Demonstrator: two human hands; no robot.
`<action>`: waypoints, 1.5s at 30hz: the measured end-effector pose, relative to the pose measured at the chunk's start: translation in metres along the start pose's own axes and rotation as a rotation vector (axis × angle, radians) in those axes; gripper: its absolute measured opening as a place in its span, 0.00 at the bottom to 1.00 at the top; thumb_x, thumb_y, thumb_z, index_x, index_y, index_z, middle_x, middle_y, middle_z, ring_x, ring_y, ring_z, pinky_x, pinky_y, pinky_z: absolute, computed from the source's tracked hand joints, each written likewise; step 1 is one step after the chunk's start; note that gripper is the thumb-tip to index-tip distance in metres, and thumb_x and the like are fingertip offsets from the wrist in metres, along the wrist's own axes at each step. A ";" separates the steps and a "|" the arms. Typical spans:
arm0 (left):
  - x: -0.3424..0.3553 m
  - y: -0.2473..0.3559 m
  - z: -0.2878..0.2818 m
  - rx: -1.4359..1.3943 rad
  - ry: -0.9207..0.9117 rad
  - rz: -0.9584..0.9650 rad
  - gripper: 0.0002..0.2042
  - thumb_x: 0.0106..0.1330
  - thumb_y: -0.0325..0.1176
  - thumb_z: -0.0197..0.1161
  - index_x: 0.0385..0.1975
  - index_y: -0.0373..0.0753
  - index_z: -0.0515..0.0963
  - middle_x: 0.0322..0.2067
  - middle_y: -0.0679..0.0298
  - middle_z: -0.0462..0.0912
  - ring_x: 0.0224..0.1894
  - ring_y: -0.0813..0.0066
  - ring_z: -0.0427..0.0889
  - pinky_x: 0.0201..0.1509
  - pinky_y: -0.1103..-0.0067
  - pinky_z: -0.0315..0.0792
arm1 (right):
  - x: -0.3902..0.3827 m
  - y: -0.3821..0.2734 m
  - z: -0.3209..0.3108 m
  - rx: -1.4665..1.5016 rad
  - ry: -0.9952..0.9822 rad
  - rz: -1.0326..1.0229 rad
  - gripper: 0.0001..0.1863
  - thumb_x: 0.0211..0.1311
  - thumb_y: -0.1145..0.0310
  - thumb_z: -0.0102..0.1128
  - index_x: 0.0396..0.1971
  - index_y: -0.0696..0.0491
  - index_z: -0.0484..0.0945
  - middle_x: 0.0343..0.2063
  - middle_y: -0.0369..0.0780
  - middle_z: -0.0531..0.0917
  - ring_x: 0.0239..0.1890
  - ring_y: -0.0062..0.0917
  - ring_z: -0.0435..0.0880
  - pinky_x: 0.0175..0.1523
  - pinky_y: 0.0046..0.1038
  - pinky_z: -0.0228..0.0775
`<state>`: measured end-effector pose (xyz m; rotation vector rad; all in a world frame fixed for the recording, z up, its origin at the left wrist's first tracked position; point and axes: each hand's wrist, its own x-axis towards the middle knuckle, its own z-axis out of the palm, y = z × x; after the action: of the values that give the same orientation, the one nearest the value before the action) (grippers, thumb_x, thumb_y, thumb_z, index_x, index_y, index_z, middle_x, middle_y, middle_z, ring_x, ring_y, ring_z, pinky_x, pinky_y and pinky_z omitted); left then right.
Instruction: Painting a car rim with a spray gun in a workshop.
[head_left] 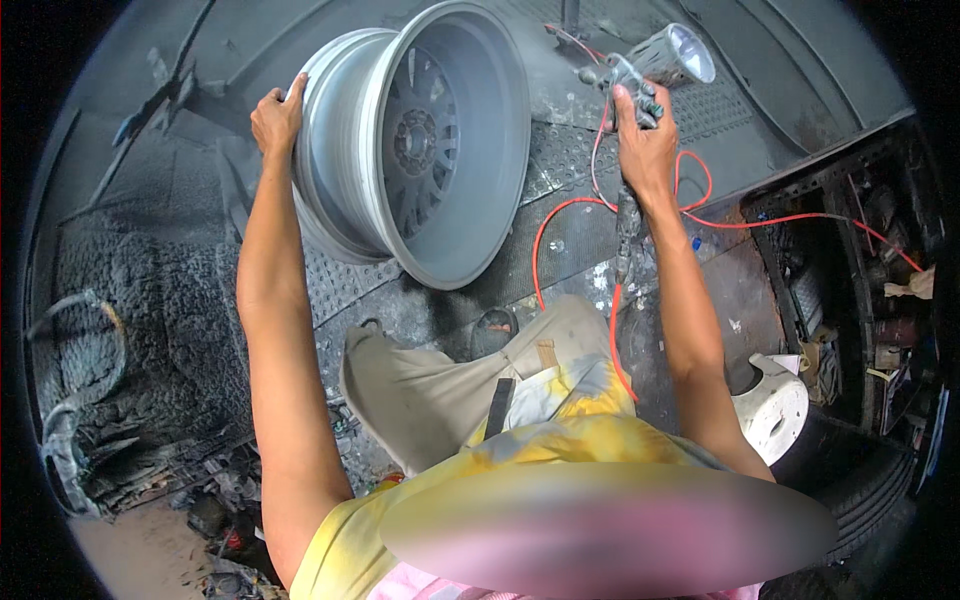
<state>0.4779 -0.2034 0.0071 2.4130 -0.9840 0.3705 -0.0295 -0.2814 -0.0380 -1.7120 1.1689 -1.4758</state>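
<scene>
A grey car wheel rim (345, 130) stands tilted in front of me, its hollow barrel facing right and the spokes showing deep inside. Against its left edge my left hand (277, 120) is closed, fingers hooked over the outer lip. My right hand (645, 140) grips a spray gun (628, 78) off to the right of the rim. The gun carries a metal cup (680, 55) with a pale end, tipped to the upper right. From below its handle runs a red air hose (617, 330). The nozzle's exact direction is hard to make out.
The red hose loops across the paint-spotted floor (570, 250) toward a dark cluttered shelf (860, 280) at right. A white round-holed piece (775, 415) and a black tyre (860, 490) lie lower right. Dark crumpled sheeting (160, 310) covers the left side.
</scene>
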 end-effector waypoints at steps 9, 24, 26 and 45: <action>0.006 -0.014 0.003 -0.037 0.046 -0.006 0.38 0.60 0.72 0.61 0.38 0.35 0.88 0.40 0.42 0.87 0.49 0.43 0.85 0.56 0.59 0.75 | 0.011 -0.088 -0.010 0.441 -0.107 -0.031 0.20 0.71 0.56 0.66 0.49 0.57 0.77 0.28 0.38 0.86 0.27 0.20 0.87 0.34 0.25 0.76; -0.010 -0.043 -0.004 -0.068 0.054 0.097 0.30 0.70 0.62 0.57 0.47 0.38 0.87 0.44 0.47 0.88 0.50 0.49 0.86 0.58 0.63 0.74 | 0.045 0.004 0.018 -0.026 -0.086 -0.030 0.22 0.69 0.52 0.65 0.48 0.56 0.77 0.27 0.42 0.86 0.25 0.27 0.87 0.37 0.32 0.77; -0.021 -0.047 -0.008 -0.046 0.044 0.069 0.28 0.70 0.60 0.56 0.50 0.41 0.86 0.47 0.48 0.87 0.54 0.47 0.84 0.60 0.62 0.74 | 0.031 0.033 0.019 -0.103 -0.075 0.000 0.23 0.69 0.51 0.65 0.48 0.56 0.77 0.26 0.43 0.86 0.25 0.29 0.87 0.37 0.33 0.77; 0.033 -0.082 -0.019 0.131 -0.294 0.009 0.23 0.64 0.50 0.63 0.54 0.45 0.86 0.50 0.55 0.88 0.55 0.57 0.86 0.61 0.66 0.76 | -0.129 -0.024 -0.049 -0.034 -0.602 0.391 0.18 0.72 0.56 0.64 0.50 0.55 0.77 0.29 0.38 0.84 0.27 0.20 0.81 0.36 0.28 0.73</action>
<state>0.5584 -0.1624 0.0082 2.6346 -1.1261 0.0856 -0.0715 -0.1507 -0.0652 -1.6598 1.1047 -0.6428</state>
